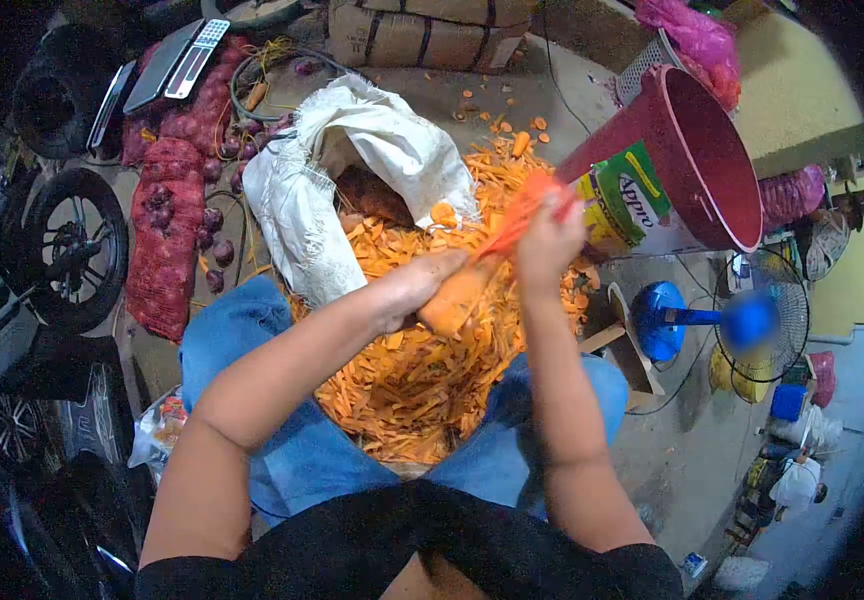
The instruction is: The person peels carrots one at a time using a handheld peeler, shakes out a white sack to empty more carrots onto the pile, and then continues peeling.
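Note:
My left hand (414, 287) is closed around a thick peeled carrot (449, 305), held tilted over a heap of orange peelings (412, 385) between my knees. Just to the right, my right hand (552, 245) grips a red-orange peeler (527, 212), smeared by motion, with its lower end close to the carrot's upper part. Whether its blade touches the carrot is hidden by blur. Beyond the hands, a white woven sack (297, 225) lies with its mouth toward me, dark inside, with peelings around its opening.
A large maroon bucket (602, 170) leans at the right of the heap. Red net bags of onions (167, 245), a scale (177, 65) and a wheel (77, 250) are at the left. A blue fan (660, 320) stands on the right. A strapped carton (427, 40) lies at the back.

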`<state>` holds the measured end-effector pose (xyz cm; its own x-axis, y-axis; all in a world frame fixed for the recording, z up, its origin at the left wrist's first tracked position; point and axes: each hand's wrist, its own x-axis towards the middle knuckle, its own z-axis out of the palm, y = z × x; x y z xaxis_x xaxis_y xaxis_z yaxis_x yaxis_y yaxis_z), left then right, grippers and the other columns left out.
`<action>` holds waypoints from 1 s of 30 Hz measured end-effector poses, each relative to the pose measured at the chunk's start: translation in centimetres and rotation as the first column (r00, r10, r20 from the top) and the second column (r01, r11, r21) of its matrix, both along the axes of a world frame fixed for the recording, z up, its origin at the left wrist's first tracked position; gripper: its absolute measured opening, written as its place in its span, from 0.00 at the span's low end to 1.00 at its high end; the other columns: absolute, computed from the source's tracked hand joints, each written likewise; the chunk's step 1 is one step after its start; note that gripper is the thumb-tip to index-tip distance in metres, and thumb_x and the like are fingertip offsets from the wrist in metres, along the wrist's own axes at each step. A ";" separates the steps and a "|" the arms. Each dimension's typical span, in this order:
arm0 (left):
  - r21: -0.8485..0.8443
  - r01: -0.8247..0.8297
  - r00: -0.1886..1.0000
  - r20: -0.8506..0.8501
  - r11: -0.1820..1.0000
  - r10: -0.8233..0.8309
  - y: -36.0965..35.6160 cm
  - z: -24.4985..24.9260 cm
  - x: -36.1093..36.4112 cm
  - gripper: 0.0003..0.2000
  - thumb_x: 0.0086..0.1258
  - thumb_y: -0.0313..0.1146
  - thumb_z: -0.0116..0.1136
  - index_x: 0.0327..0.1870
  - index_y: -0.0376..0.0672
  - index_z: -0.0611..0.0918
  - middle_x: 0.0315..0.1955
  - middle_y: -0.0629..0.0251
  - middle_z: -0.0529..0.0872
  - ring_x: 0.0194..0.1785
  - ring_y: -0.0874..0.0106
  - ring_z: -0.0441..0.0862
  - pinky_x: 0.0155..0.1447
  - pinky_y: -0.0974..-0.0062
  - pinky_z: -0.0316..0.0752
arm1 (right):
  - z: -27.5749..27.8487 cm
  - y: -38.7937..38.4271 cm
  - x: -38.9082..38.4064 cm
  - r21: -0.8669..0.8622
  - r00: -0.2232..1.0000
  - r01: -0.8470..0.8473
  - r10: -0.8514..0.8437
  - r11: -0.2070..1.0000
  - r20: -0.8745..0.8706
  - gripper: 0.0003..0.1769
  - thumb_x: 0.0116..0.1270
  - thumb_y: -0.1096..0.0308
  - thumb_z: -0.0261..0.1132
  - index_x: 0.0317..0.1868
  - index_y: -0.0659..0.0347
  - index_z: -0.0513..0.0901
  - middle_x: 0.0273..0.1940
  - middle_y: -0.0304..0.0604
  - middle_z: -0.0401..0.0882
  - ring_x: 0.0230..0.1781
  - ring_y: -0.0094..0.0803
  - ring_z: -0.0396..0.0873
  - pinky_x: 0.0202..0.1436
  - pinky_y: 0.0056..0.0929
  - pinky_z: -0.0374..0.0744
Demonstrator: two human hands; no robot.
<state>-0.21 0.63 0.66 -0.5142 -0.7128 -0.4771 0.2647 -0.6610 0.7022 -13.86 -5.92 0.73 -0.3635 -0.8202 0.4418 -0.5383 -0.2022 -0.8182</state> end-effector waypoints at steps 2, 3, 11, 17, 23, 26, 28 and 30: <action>0.011 -0.076 0.989 0.129 0.997 0.074 1.0 1.7 -0.4 0.15 0.65 0.40 0.31 0.41 0.40 0.68 0.31 0.63 0.74 0.28 0.74 0.75 0.31 0.81 0.71 | -0.8 -3.0 -3.9 -0.026 0.969 0.242 -0.243 0.970 -0.041 0.09 0.56 0.68 0.51 0.26 0.67 0.69 0.20 0.47 0.69 0.19 0.37 0.68 0.25 0.31 0.66; -0.065 -0.002 0.992 0.123 0.998 0.009 1.2 1.6 -0.3 0.14 0.65 0.40 0.32 0.40 0.40 0.68 0.31 0.62 0.74 0.29 0.74 0.74 0.33 0.80 0.72 | -0.2 -3.4 -4.8 -0.002 0.929 0.365 -0.365 0.931 -0.056 0.10 0.57 0.67 0.51 0.27 0.67 0.69 0.21 0.48 0.70 0.19 0.38 0.68 0.26 0.31 0.67; 0.227 -0.131 0.979 -0.120 0.965 0.162 -0.6 0.0 0.3 0.17 0.64 0.44 0.30 0.43 0.43 0.67 0.31 0.65 0.75 0.30 0.75 0.74 0.31 0.76 0.73 | 3.0 3.5 2.7 0.060 0.923 -0.292 0.265 0.955 0.279 0.07 0.57 0.70 0.51 0.31 0.66 0.69 0.24 0.45 0.71 0.25 0.31 0.71 0.29 0.28 0.69; -0.026 -0.055 0.998 -0.015 0.998 0.055 0.3 -0.3 0.2 0.16 0.65 0.41 0.30 0.46 0.41 0.66 0.33 0.66 0.75 0.30 0.77 0.74 0.36 0.81 0.71 | 0.5 0.2 0.8 0.017 0.999 -0.002 0.003 1.000 -0.032 0.08 0.55 0.69 0.52 0.29 0.67 0.69 0.22 0.48 0.71 0.21 0.33 0.69 0.27 0.29 0.67; -0.025 -0.011 0.999 -0.031 1.000 0.011 0.8 2.1 0.3 0.16 0.65 0.41 0.30 0.47 0.41 0.66 0.34 0.64 0.74 0.31 0.76 0.74 0.36 0.80 0.71 | 0.4 -3.6 -5.7 0.152 0.880 0.276 -0.313 0.949 0.357 0.09 0.57 0.68 0.51 0.28 0.67 0.69 0.23 0.43 0.71 0.24 0.27 0.68 0.26 0.27 0.66; 0.234 -0.037 0.995 -0.083 0.972 0.058 -0.3 -0.2 0.9 0.17 0.64 0.43 0.31 0.45 0.42 0.67 0.33 0.64 0.75 0.32 0.76 0.74 0.36 0.78 0.72 | 2.2 -0.3 -0.9 -0.001 0.888 -0.125 0.113 0.992 0.445 0.08 0.58 0.69 0.50 0.28 0.67 0.69 0.24 0.41 0.70 0.24 0.25 0.67 0.27 0.26 0.67; 0.276 -0.119 0.980 -0.121 0.954 0.157 -0.7 -0.6 0.4 0.17 0.64 0.45 0.30 0.42 0.43 0.68 0.28 0.66 0.75 0.29 0.76 0.74 0.33 0.78 0.72 | 3.0 3.4 2.9 -0.008 0.917 -0.294 0.285 0.956 0.278 0.08 0.57 0.69 0.50 0.28 0.66 0.69 0.23 0.42 0.70 0.23 0.25 0.67 0.27 0.26 0.67; 0.288 -0.078 0.992 -0.071 0.955 0.103 -0.3 2.3 0.6 0.17 0.64 0.45 0.29 0.41 0.43 0.69 0.25 0.69 0.74 0.25 0.77 0.73 0.29 0.79 0.72 | 2.8 4.4 3.9 0.000 0.944 -0.313 0.311 0.950 0.109 0.07 0.57 0.69 0.50 0.27 0.65 0.69 0.21 0.42 0.69 0.23 0.25 0.67 0.27 0.26 0.67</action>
